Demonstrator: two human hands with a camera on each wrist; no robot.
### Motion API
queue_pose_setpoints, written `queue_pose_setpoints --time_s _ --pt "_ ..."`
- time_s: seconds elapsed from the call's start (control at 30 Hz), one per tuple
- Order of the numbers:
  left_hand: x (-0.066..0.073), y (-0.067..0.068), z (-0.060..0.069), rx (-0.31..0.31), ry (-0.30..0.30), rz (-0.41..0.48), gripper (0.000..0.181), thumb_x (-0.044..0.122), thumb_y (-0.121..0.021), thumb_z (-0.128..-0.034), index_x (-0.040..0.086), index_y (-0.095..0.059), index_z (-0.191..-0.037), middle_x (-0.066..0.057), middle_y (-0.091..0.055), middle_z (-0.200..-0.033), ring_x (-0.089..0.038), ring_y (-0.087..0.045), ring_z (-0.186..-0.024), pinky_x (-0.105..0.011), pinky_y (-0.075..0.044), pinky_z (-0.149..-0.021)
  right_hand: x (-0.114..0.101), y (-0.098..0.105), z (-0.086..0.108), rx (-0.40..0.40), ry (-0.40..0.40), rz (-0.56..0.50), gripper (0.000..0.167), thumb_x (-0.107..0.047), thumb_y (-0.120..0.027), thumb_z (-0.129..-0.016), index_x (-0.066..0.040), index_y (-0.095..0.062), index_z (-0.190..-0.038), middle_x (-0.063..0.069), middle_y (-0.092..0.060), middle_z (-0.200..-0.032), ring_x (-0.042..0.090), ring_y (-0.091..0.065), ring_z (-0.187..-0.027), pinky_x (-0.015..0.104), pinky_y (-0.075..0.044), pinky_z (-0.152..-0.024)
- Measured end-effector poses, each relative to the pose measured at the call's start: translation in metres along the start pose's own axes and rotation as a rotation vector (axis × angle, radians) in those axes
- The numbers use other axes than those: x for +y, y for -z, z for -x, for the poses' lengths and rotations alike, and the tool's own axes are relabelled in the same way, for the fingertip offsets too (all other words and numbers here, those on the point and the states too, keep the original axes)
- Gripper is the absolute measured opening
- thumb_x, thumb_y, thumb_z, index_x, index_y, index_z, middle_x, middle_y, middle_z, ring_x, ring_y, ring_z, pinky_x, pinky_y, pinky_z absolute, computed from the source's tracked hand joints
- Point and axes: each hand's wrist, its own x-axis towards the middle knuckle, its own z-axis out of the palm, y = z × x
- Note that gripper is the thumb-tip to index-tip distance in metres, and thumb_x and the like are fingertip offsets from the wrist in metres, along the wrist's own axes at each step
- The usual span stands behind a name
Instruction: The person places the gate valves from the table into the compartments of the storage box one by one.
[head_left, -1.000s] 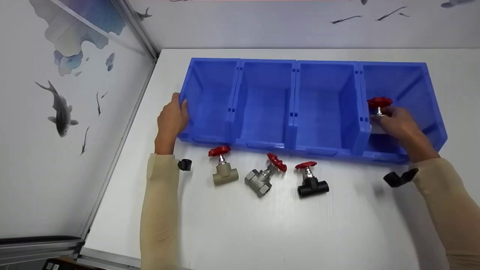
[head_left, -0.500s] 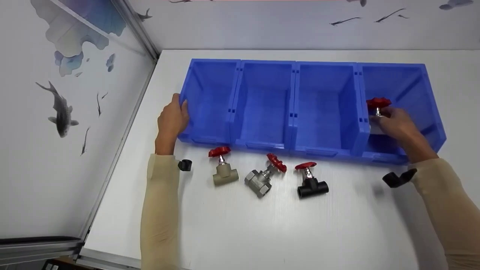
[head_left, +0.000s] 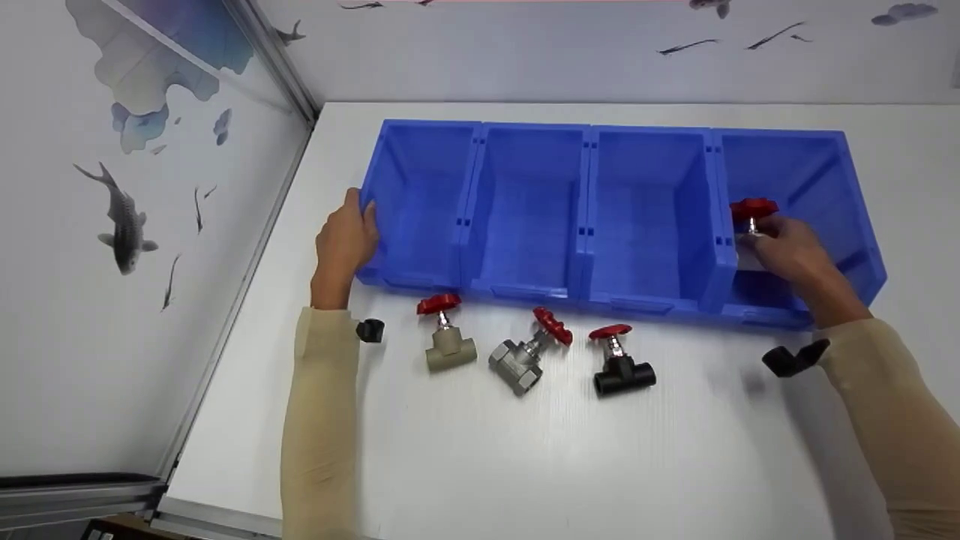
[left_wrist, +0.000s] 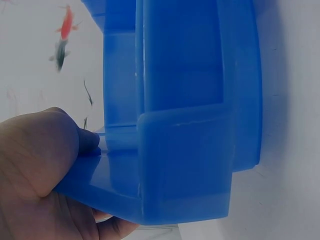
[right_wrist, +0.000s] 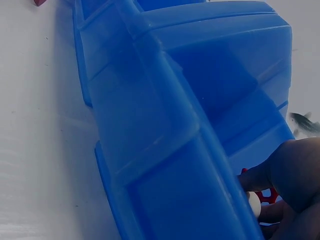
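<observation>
Four joined blue bins (head_left: 525,292) stand in a row on the white table. The left hand (head_left: 345,236) grips the outer side wall of the leftmost bin; in the left wrist view the thumb and fingers (left_wrist: 117,227) lie on either side of that wall (left_wrist: 95,180). Inside the rightmost bin, the right hand (head_left: 796,251) holds a valve with a red handwheel (head_left: 754,208) and a whitish body, partly hidden by the fingers. In the right wrist view the red wheel (right_wrist: 270,196) and white part (right_wrist: 254,204) show between the fingers.
In front of the bins lie a beige valve (head_left: 450,350), a silver metal valve (head_left: 517,365) and a black valve (head_left: 625,376), each with a red handwheel. A patterned wall panel (head_left: 120,337) stands at the left, another wall behind the bins.
The right hand, its valve and the right end of the bin row have shifted slightly left in the head view. Both holds are unchanged.
</observation>
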Motion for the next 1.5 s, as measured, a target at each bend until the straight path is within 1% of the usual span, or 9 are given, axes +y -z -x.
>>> queue_pose_setpoints --time_s 0.07,0.23,0.3,0.4,0.6,0.87,0.97,1.2,1.5 --pt "0.000 0.000 0.000 -0.004 0.000 -0.001 0.040 0.029 -0.035 -0.1077 0.000 -0.045 -0.135 -0.028 -0.064 -0.120 -0.047 -0.065 -0.103 -0.059 -0.051 -0.082 0.000 0.001 0.002 -0.003 -0.003 -0.006 0.070 -0.044 -0.044 -0.103 0.010 -0.030 -0.147 0.031 -0.039 -0.137 0.045 -0.037 -0.119 0.059 -0.033 -0.100" --pt "0.001 0.001 0.000 -0.010 0.007 0.001 0.040 0.028 -0.035 -0.1079 0.000 -0.044 -0.134 -0.029 -0.063 -0.122 -0.047 -0.064 -0.106 -0.059 -0.050 -0.084 -0.002 0.004 0.005 -0.024 -0.028 -0.020 0.081 -0.051 -0.044 -0.101 0.006 -0.020 -0.153 0.035 -0.030 -0.149 0.048 -0.033 -0.128 0.063 -0.029 -0.105" --pt "0.001 0.001 0.000 -0.009 0.008 0.003 0.039 0.029 -0.035 -0.1079 0.000 -0.044 -0.133 -0.029 -0.063 -0.120 -0.047 -0.064 -0.105 -0.059 -0.050 -0.083 -0.002 0.005 0.007 -0.028 -0.032 -0.013 0.082 -0.052 -0.044 -0.101 0.006 -0.020 -0.154 0.036 -0.027 -0.152 0.049 -0.031 -0.131 0.065 -0.027 -0.107" --pt "0.002 0.001 0.000 -0.009 0.004 0.006 0.039 0.029 -0.035 -0.1079 0.000 -0.045 -0.132 -0.029 -0.063 -0.119 -0.047 -0.064 -0.104 -0.059 -0.050 -0.083 -0.003 0.006 0.010 -0.029 -0.030 -0.006 0.080 -0.051 -0.044 -0.102 0.006 -0.021 -0.153 0.036 -0.027 -0.152 0.050 -0.031 -0.132 0.065 -0.026 -0.108" --pt "0.000 0.000 0.001 -0.019 0.005 0.008 0.039 0.028 -0.035 -0.1079 -0.001 -0.044 -0.132 -0.029 -0.064 -0.118 -0.047 -0.064 -0.104 -0.059 -0.049 -0.083 -0.005 0.007 0.015 -0.021 -0.053 -0.025 0.078 -0.051 -0.041 -0.102 0.003 -0.020 -0.155 0.034 -0.027 -0.153 0.051 -0.029 -0.133 0.067 -0.026 -0.108" --pt "-0.001 0.000 0.000 -0.019 0.008 0.018 0.040 0.028 -0.035 -0.1078 0.000 -0.044 -0.134 -0.029 -0.062 -0.122 -0.048 -0.063 -0.108 -0.060 -0.049 -0.085 -0.009 0.009 0.027 0.029 0.038 0.031 0.078 -0.052 -0.041 -0.102 0.004 -0.023 -0.154 0.035 -0.032 -0.149 0.051 -0.034 -0.131 0.066 -0.028 -0.105" --pt "-0.001 0.000 0.000 -0.021 0.005 0.022 0.040 0.028 -0.035 -0.1078 -0.001 -0.044 -0.135 -0.029 -0.062 -0.123 -0.048 -0.063 -0.108 -0.060 -0.049 -0.085 -0.011 0.010 0.032 0.036 0.050 0.039 0.078 -0.052 -0.041 -0.102 0.004 -0.024 -0.153 0.035 -0.033 -0.148 0.051 -0.034 -0.130 0.066 -0.029 -0.105" --pt "0.000 -0.001 -0.001 -0.018 -0.001 0.016 0.040 0.028 -0.035 -0.1077 -0.001 -0.044 -0.133 -0.030 -0.063 -0.120 -0.048 -0.063 -0.106 -0.060 -0.049 -0.083 -0.014 0.009 0.041 0.054 0.047 0.025 0.080 -0.056 -0.041 -0.101 0.000 -0.023 -0.155 0.031 -0.038 -0.145 0.046 -0.040 -0.124 0.059 -0.036 -0.098" --pt "0.000 0.000 0.000 -0.015 -0.009 0.022 0.040 0.027 -0.035 -0.1080 -0.002 -0.044 -0.134 -0.030 -0.062 -0.121 -0.048 -0.062 -0.108 -0.060 -0.048 -0.086 -0.026 0.011 0.056 0.083 0.049 0.039 0.080 -0.059 -0.040 -0.100 -0.002 -0.027 -0.154 0.030 -0.039 -0.144 0.046 -0.038 -0.125 0.060 -0.036 -0.098"
